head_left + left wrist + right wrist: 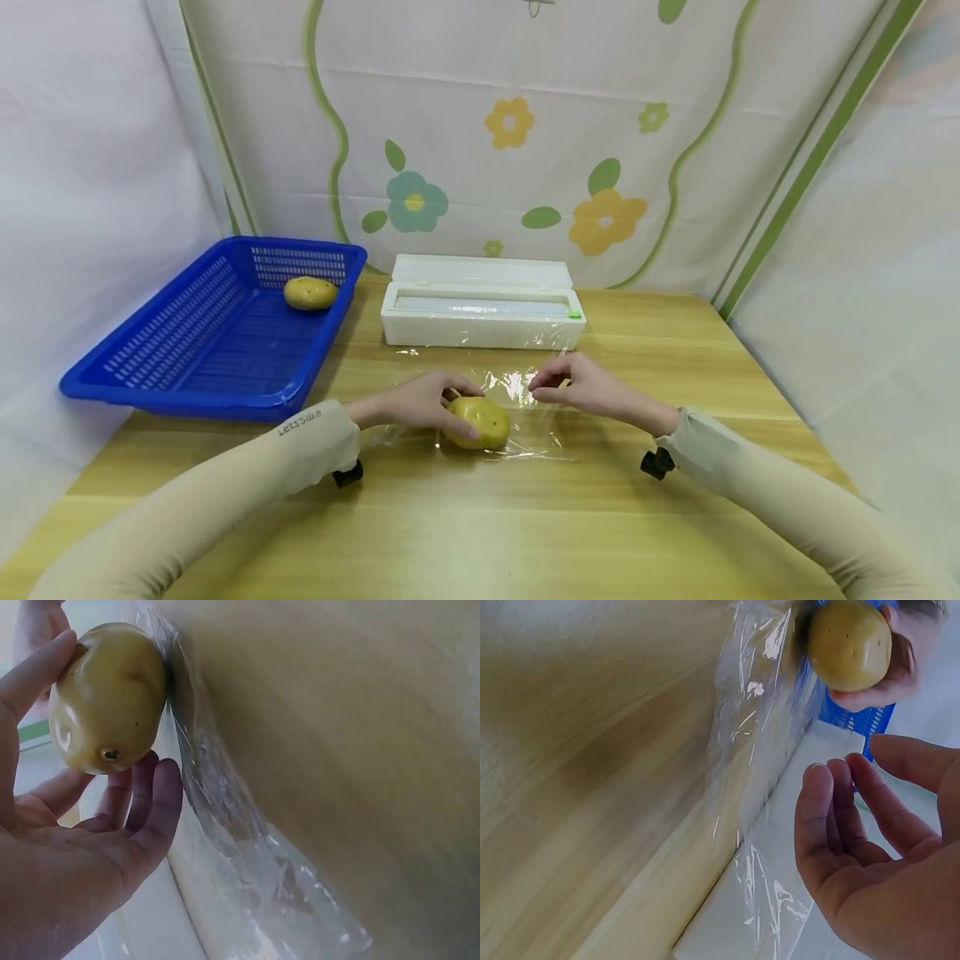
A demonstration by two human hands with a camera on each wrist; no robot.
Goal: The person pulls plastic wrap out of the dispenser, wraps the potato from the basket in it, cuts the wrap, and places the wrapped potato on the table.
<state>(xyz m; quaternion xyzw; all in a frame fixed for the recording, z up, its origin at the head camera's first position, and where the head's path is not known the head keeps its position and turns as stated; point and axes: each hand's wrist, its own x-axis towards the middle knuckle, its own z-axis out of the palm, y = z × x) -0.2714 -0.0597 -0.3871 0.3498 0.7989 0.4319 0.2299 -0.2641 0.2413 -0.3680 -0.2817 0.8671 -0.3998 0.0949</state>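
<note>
A yellow potato point(482, 423) sits on a sheet of clear plastic wrap point(536, 433) spread over the table. My left hand point(420, 402) grips this potato from its left side, thumb on one side and fingers on the other, as the left wrist view point(112, 697) also shows. To the right, my right hand point(588, 390) hovers over the wrap with its fingers loosely bent. In the right wrist view a gap shows between the thumb and the fingertips point(817, 780), and nothing is held there. The wrap reaches back to the front of a white box point(483, 330).
The white box stands with its lid point(480, 270) raised and a roll point(480, 307) inside. At the left is a blue plastic basket point(315, 358) with another potato point(310, 293) in it. A flowered curtain point(465, 125) hangs behind the wooden table point(480, 533).
</note>
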